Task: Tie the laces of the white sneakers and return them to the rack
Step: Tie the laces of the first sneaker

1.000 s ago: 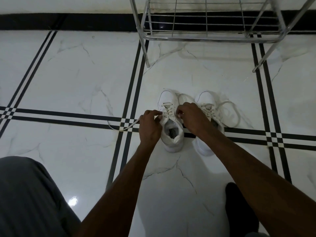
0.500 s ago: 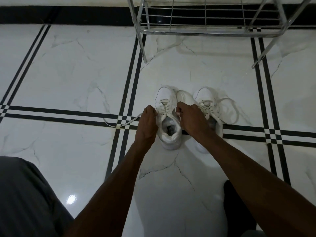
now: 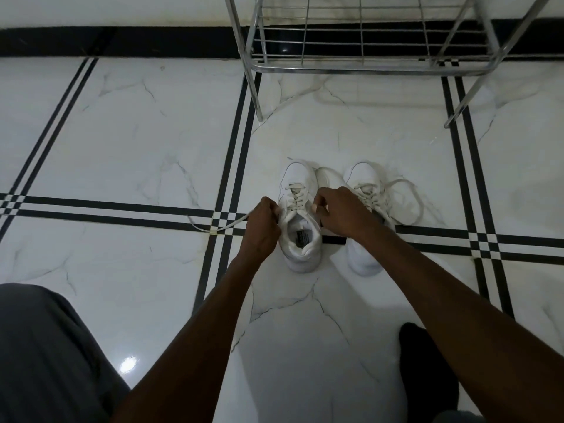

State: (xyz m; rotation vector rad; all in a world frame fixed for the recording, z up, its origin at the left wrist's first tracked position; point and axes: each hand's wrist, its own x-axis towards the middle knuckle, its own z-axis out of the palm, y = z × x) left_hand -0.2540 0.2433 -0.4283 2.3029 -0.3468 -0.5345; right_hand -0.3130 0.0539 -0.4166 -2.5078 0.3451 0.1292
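1. I have both sneakers on the tiled floor (image 3: 137, 141), side by side with toes toward the wire rack (image 3: 360, 61), which stands well apart from them at the far wall.
2. My left hand (image 3: 262, 227) is closed in a pinch on the left lace end (image 3: 219, 227) of the left sneaker (image 3: 300, 236); the loose tail runs out sideways across the black tile lines.
3. My right hand (image 3: 341, 213) is curled at the other side of the same shoe's tongue. I judge it pinches the other lace end, though the fingers hide the cord itself.
4. The right sneaker (image 3: 364, 181) sits partly under my right forearm, its laces (image 3: 409, 203) untied and looping loosely onto the floor beside it.
5. Handling, as I judge it: the laces are flat, soft and limp, so they will slip unless I pinch them close to the eyelets and hold tension on both ends while crossing.
6. The shoes look light with padded, yielding collars; for the rack I would take each by the heel collar, or pinch both heels together.
7. Neither shoe is tied yet.
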